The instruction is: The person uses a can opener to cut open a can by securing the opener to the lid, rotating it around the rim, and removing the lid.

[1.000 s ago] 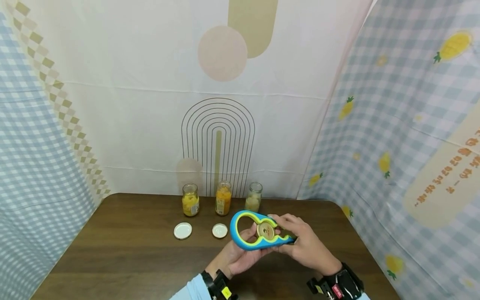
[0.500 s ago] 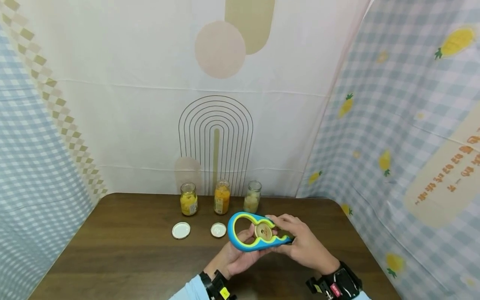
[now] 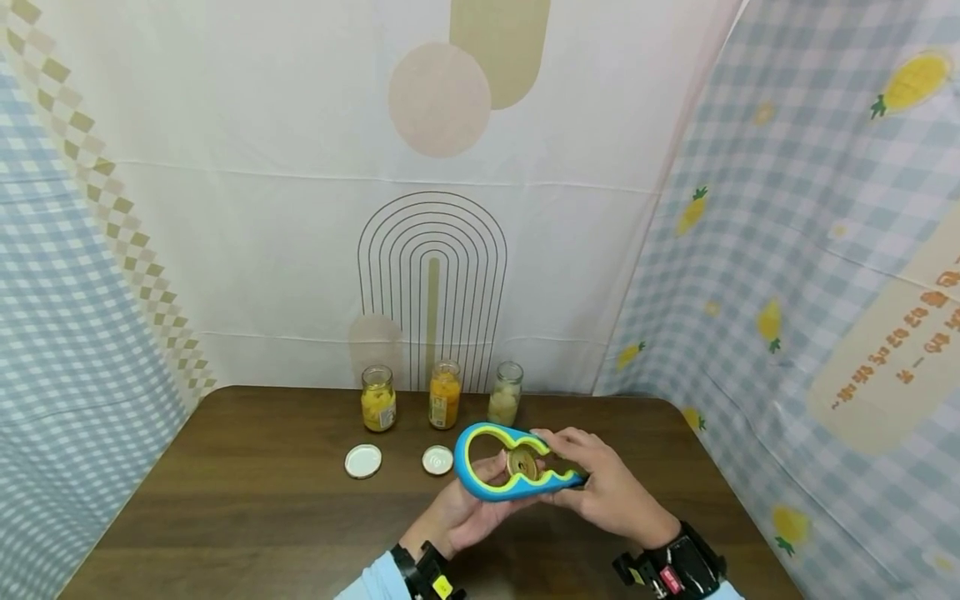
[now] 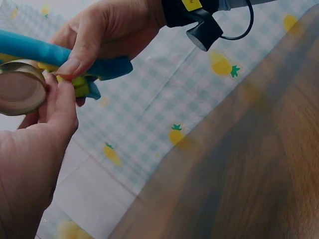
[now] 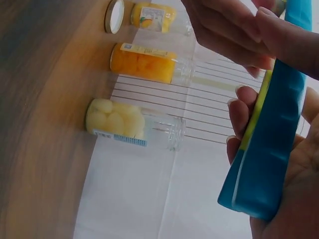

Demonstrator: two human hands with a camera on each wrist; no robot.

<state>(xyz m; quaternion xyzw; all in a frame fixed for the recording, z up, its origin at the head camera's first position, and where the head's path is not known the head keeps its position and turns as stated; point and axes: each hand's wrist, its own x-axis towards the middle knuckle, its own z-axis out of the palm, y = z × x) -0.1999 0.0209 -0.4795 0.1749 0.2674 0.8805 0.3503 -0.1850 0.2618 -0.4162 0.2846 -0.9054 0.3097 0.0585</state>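
My right hand (image 3: 611, 487) grips the handles of a blue-and-green jar opener (image 3: 463, 458), holding it above the table. Under the opener, my left hand (image 3: 468, 512) pinches a gold jar lid (image 3: 522, 463), seen through the opening by the inner notches. In the left wrist view the lid (image 4: 20, 93) shows its pale underside and stands tilted beside the opener (image 4: 35, 47). From the right wrist view, the right fingers (image 5: 238, 112) curl round the opener's blue handle (image 5: 269, 144). Whether the lid still touches the opener's teeth cannot be told.
Three glass jars without lids stand at the table's back edge: yellow fruit (image 3: 378, 404), orange fruit (image 3: 446, 400) and pale round fruit (image 3: 506, 398). Two white-lined lids, a larger (image 3: 363, 461) and a smaller (image 3: 437, 460), lie before them on the wooden table (image 3: 247, 500).
The gold lid has tilted and shifted slightly left within the opener, as my left hand drew a little to the left. The right hand and opener have stayed nearly still.
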